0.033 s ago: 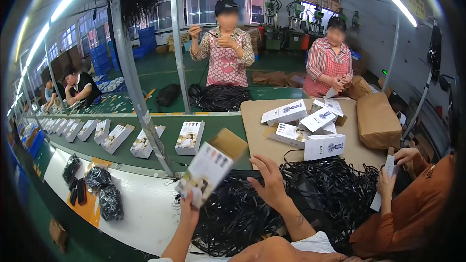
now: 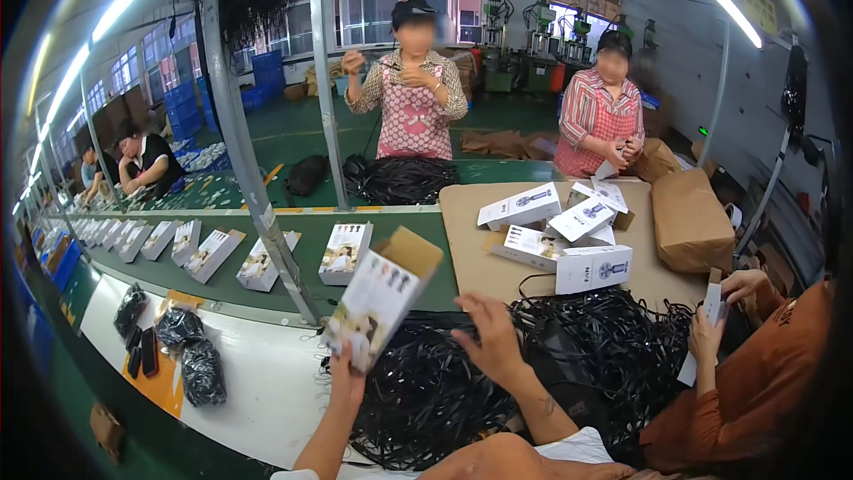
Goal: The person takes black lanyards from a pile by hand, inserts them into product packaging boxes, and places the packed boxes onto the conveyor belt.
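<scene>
In my left hand (image 2: 345, 380) is a white printed cardboard box (image 2: 378, 307), gripped near its lower end. The box tilts, its brown upper end open. My right hand (image 2: 491, 338) is raised with its fingers apart and holds nothing. It hovers to the right of the box, over a heap of black flat straps or cords (image 2: 435, 400). The heap covers the table in front of me.
A row of similar boxes (image 2: 346, 252) lines the green belt (image 2: 306, 280) to the left. More boxes (image 2: 593, 268) lie on a cardboard sheet (image 2: 471, 258) at right. Black bagged parts (image 2: 204, 372) are at left. A co-worker's hands (image 2: 708, 331) hold a flat carton; others work across the belt.
The box in my left hand has shifted slightly left and up, its opening turned more toward me. My right hand has dropped a little.
</scene>
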Demonstrator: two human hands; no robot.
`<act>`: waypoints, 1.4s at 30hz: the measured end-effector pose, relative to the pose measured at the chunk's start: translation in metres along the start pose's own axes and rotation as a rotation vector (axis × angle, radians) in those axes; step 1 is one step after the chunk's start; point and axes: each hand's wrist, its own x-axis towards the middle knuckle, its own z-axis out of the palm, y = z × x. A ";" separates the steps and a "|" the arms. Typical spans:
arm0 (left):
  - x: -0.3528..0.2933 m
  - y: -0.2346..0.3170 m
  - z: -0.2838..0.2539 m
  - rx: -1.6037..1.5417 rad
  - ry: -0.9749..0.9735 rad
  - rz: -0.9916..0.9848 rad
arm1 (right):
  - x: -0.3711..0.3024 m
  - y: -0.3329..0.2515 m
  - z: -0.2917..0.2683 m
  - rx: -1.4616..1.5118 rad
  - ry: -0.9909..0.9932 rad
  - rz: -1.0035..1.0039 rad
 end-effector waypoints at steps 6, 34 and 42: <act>0.136 -0.053 0.011 -0.020 0.098 -0.088 | -0.110 0.048 0.068 0.067 -0.612 0.057; -0.058 0.066 0.083 0.454 -0.734 -0.414 | -0.013 -0.043 -0.073 2.127 0.087 -0.004; -0.087 0.066 0.131 0.363 -0.875 -0.035 | -0.034 -0.035 0.043 1.417 -0.572 0.246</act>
